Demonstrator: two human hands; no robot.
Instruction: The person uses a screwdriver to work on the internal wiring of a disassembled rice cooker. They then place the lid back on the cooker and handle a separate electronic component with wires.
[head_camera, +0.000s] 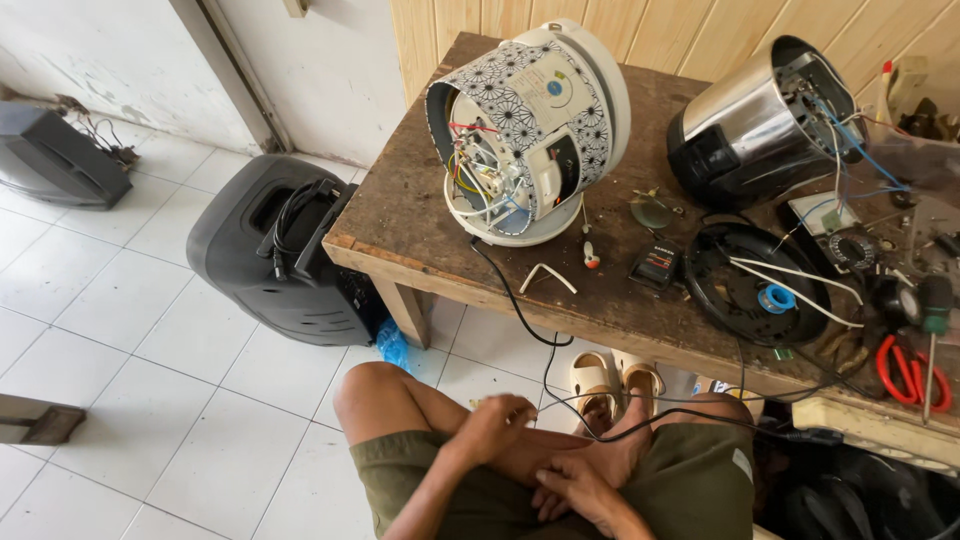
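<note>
Down in my lap, below the tabletop (420, 230) edge, my left hand (492, 425) pinches the end of a thin pale wire (560, 398) between thumb and fingertips, its grip pressed together on it. My right hand (572, 488) rests loosely curled on my crossed leg, holding nothing that I can see. The wire runs rightward from the left hand, beside a black power cord (520, 305) that drops from the opened rice cooker (530, 130) lying on its side on the tabletop. I judge the wire light, limp and easily kinked, so taking it close to its end looks best. A second, steel-bodied cooker (760, 125) lies further right, near red-handled pliers (912, 372).
</note>
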